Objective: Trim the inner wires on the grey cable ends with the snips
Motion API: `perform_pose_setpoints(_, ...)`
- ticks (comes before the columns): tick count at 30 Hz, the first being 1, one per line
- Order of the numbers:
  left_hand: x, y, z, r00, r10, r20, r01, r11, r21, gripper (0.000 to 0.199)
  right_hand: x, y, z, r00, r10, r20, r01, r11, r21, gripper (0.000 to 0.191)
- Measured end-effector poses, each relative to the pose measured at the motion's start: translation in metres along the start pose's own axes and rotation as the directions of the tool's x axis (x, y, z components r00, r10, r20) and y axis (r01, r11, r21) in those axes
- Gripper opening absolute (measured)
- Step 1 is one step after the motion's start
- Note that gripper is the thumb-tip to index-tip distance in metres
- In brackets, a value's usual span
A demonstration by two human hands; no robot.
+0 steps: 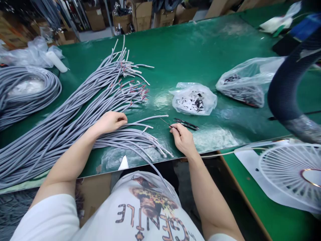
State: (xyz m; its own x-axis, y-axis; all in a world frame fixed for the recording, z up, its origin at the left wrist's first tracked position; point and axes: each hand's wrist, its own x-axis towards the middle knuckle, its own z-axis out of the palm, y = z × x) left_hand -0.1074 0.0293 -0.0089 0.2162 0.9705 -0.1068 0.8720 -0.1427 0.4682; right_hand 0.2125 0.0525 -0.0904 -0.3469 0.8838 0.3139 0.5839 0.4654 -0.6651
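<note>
I see the left hand (110, 122) curled over the grey cables (75, 117), fingers closed on one cable (its end points toward three o'clock). The right hand (183, 139) pinches a thin wire (165, 122) at its eleven o'clock. Scissors (186, 124) lie just beyond on the green table (200, 60), a plastic bag (194, 98) at twelve.

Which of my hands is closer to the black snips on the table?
Right. The right hand lies just below-left of the snips, almost touching them. The left hand rests on the grey cables, well to their left.
</note>
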Motion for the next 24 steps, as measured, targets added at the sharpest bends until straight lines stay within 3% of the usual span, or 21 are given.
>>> perform_pose_setpoints(6,-0.033,-0.019,-0.016,0.984,-0.106,0.143,0.09,0.989,0.114,0.024,-0.001,0.0,-0.001,1.0,0.007,0.01,-0.007,1.0,0.013,0.019)
perform_pose_setpoints(12,-0.044,-0.025,-0.015,0.978,-0.163,0.134,0.147,0.982,0.119,0.018,-0.001,0.001,-0.002,1.0,-0.005,0.009,0.005,1.0,0.015,0.019)
perform_pose_setpoints(19,-0.058,-0.011,-0.04,0.943,-0.209,0.258,0.27,0.935,-0.231,0.015,-0.002,0.004,0.0,1.0,0.008,0.001,-0.008,0.998,0.057,0.019)
perform_pose_setpoints(21,-0.065,-0.009,-0.05,0.951,-0.218,0.219,0.281,0.903,-0.324,0.018,-0.002,0.005,0.0,1.0,0.003,0.0,-0.003,0.998,0.07,0.019)
perform_pose_setpoints(24,-0.075,-0.009,-0.065,0.952,-0.295,0.079,0.3,0.862,-0.409,0.024,-0.002,0.004,-0.001,1.0,-0.006,-0.001,0.006,0.997,0.074,0.018)
